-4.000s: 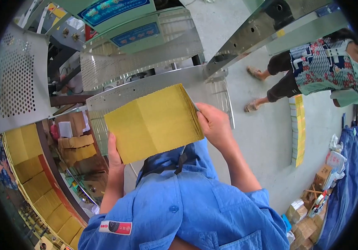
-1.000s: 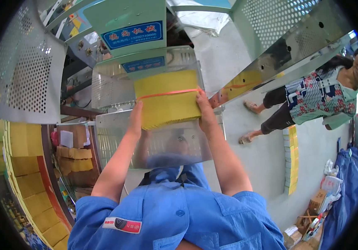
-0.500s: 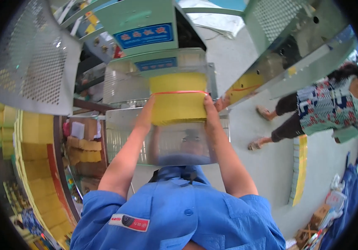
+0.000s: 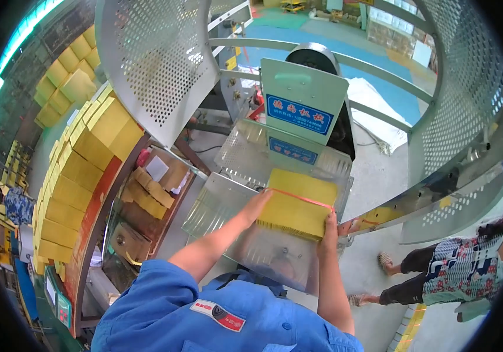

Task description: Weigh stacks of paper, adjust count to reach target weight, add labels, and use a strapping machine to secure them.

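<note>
A thick stack of yellow paper sheets (image 4: pixel 291 217) lies on the shiny metal table (image 4: pixel 269 249) of a green-grey machine. A narrow red strap (image 4: pixel 304 199) runs across the top of the stack. My left hand (image 4: pixel 257 206) grips the stack's left side near the strap's end. On the opposite side, my right hand (image 4: pixel 329 226) presses against the edge, its thumb up by the strap. The fingers of both hands are partly hidden behind the stack.
Curved perforated metal guards (image 4: pixel 157 64) rise on both sides of the machine (image 4: pixel 304 88). Several yellow paper bundles (image 4: pixel 67 190) are piled on a red-edged bench at left. A person in a patterned top (image 4: pixel 468 267) is at the right. A white sheet (image 4: pixel 377 114) lies behind the machine.
My view has swung up and left, so the machine and stack appear lower and farther right, tilted. Both hands still hold the stack's sides.
</note>
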Demonstrator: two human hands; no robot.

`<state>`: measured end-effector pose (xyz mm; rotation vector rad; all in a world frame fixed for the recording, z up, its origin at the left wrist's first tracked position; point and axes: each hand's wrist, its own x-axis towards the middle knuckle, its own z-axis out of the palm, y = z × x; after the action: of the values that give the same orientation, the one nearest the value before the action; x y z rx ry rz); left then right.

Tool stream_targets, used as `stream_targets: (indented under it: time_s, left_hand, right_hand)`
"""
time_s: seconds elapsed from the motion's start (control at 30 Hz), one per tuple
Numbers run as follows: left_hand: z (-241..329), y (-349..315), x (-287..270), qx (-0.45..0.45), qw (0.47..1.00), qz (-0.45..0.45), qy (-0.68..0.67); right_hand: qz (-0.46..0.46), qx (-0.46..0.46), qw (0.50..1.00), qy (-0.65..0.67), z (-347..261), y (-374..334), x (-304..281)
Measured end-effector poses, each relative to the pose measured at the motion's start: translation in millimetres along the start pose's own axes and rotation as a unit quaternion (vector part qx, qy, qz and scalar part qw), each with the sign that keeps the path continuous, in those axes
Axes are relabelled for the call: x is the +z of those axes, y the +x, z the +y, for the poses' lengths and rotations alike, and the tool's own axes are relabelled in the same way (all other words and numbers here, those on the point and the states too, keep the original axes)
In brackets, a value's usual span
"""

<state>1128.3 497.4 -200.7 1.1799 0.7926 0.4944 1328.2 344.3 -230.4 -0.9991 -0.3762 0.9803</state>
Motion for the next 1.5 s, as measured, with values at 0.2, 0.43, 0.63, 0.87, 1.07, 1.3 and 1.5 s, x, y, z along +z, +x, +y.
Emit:
stream_targets:
  time_s: [0.2, 0.43, 0.63, 0.87, 1.07, 1.3, 1.5]
  left_hand:
    - [-50, -13, -45, 0.113, 0.927, 0.076, 0.350]
    - [8, -81, -86, 0.113, 0.957, 0.141, 0.227]
    - [30, -66, -104, 0.135, 0.954, 0.112, 0.242]
    - [16, -62, -130, 0.088, 0.978, 0.064, 0.179]
    - [11, -43, -134, 0.084, 0.982, 0.021, 0.166]
    - [-1, -18, -168, -0.025, 0.998, 0.059, 0.000]
    - [-31, -18, -152, -0.056, 0.997, -0.029, -0.049]
  right_hand:
    - [-0.015, 0.064, 0.998, -0.019, 11, 2, -3]
    - [0.013, 0.012, 0.984, -0.180, 47, -60, 67]
    - [0.031, 0.061, 0.861, -0.505, -19, -79, 88]
    - [0.187, 0.036, 0.959, -0.212, 25, -47, 66]
    - [0.156, 0.014, 0.971, -0.178, 53, -32, 78]
    - [0.085, 0.108, 0.984, -0.111, 12, -50, 89]
    - [0.205, 0.099, 0.958, -0.177, 55, -44, 86]
